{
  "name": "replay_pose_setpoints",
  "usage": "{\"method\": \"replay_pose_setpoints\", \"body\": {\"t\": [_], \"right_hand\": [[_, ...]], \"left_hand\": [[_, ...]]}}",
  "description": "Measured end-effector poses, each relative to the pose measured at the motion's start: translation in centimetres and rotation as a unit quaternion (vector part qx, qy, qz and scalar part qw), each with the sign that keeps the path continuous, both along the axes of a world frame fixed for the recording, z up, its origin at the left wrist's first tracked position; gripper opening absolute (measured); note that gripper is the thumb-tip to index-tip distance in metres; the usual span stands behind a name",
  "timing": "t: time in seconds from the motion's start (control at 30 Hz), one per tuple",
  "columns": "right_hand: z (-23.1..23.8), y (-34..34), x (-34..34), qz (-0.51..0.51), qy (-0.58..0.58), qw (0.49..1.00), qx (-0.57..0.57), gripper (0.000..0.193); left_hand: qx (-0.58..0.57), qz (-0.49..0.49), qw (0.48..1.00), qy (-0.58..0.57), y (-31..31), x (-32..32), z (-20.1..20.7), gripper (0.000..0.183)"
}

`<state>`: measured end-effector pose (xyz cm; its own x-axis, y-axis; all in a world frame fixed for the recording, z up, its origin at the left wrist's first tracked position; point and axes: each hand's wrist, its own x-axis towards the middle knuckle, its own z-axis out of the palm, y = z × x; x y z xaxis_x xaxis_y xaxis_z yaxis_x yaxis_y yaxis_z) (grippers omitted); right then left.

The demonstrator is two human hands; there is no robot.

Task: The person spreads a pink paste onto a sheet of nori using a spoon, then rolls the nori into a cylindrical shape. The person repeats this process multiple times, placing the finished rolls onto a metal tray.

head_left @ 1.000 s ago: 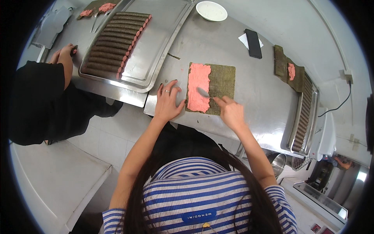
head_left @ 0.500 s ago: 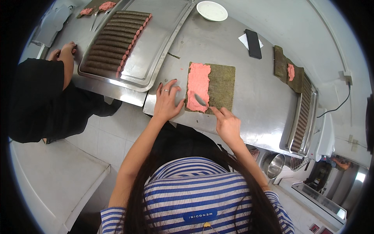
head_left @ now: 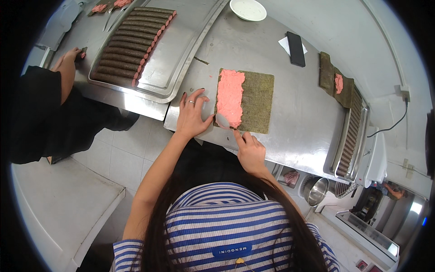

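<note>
A sheet of seaweed (head_left: 258,102) lies flat on the steel table, its left half coated with pink paste (head_left: 230,95). My right hand (head_left: 252,152) grips a spoon (head_left: 222,120) by its handle, and the bowl rests at the paste's near left corner. Beside the sheet's left edge, my left hand (head_left: 193,115) has its fingers spread, the thumb close to the spoon and the other fingertips on the table. Whether that thumb touches the sheet I cannot tell.
A large tray (head_left: 170,93) at the left holds several seaweed rolls (head_left: 131,43). A white bowl (head_left: 248,10) and a phone (head_left: 295,49) lie farther back. At the right, another tray (head_left: 337,170) holds rolls beneath seaweed sheets (head_left: 327,75). A co-worker's hand (head_left: 70,58) is at far left.
My right hand has moved left and nearer, carrying the spoon from the paste's lower right to its near left corner. My left hand stays almost in place. The co-worker's hand has shifted left.
</note>
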<state>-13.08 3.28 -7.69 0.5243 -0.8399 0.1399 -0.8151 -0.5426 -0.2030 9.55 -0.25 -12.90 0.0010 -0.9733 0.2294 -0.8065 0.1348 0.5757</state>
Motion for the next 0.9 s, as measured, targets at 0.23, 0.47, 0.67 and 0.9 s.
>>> {"method": "replay_pose_setpoints", "body": {"t": [0.23, 0.47, 0.67, 0.9], "right_hand": [[1.4, -1.5, -0.3, -0.048, -0.020, 0.999, 0.011, 0.042], [2.3, -1.0, -0.4, -0.018, -0.047, 0.995, 0.092, 0.037], [4.5, -6.1, -3.3, 0.101, -0.005, 0.992, 0.077, 0.036], [4.7, -11.7, -2.4, 0.200, 0.039, 0.975, 0.085, 0.037]], "left_hand": [[0.003, 0.001, 1.000, 0.004, 0.0, 0.1, 0.1, 0.053], [0.002, 0.000, 1.000, 0.016, 0.0, 0.0, -0.1, 0.054], [0.000, 0.002, 1.000, 0.021, 0.0, 0.1, -0.1, 0.054], [0.007, -0.002, 1.000, 0.018, -0.1, 0.0, 0.0, 0.054]]}}
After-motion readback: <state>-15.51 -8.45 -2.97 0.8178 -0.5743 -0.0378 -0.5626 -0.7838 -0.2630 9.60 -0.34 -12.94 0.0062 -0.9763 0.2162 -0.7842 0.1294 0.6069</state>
